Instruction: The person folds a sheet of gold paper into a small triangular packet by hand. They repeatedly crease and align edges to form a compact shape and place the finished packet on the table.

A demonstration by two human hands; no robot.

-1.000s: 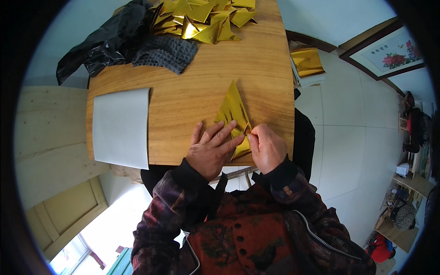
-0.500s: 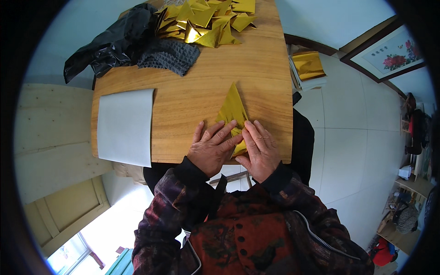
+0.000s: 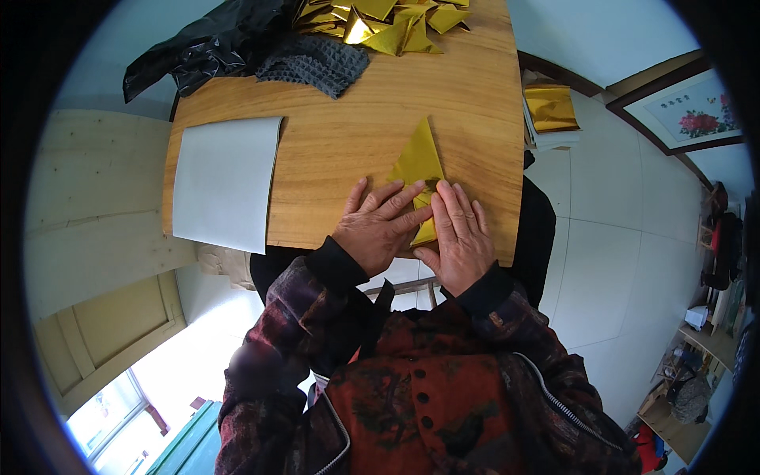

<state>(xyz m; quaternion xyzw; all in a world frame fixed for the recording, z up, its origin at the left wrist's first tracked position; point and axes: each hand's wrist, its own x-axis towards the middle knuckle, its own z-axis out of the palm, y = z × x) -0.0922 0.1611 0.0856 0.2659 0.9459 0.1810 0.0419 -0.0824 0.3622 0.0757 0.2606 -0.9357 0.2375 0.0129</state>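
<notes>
A piece of gold foil paper [image 3: 419,154], folded to a pointed triangle, lies near the table's front edge with its tip pointing away from me. Spread fingers of my left hand [image 3: 380,226] lie flat across its lower part. My right hand [image 3: 461,233] rests along the right edge of the foil, fingers stretched out side by side, with the thumb low near the bottom corner. Both hands touch the paper, and its middle is partly hidden under them.
Several folded gold foil pieces [image 3: 396,32] are heaped at the table's far end. Beside them lie a black plastic bag [image 3: 210,51] and a dark textured cloth [image 3: 317,65]. A pale sheet stack [image 3: 226,182] sits left on the wooden table [image 3: 340,134]. More gold sheets [image 3: 552,107] stand beyond the right edge.
The whole view has shifted, so the table appears higher. Both hands stay on the foil, and my right fingers lie a little flatter along its right edge.
</notes>
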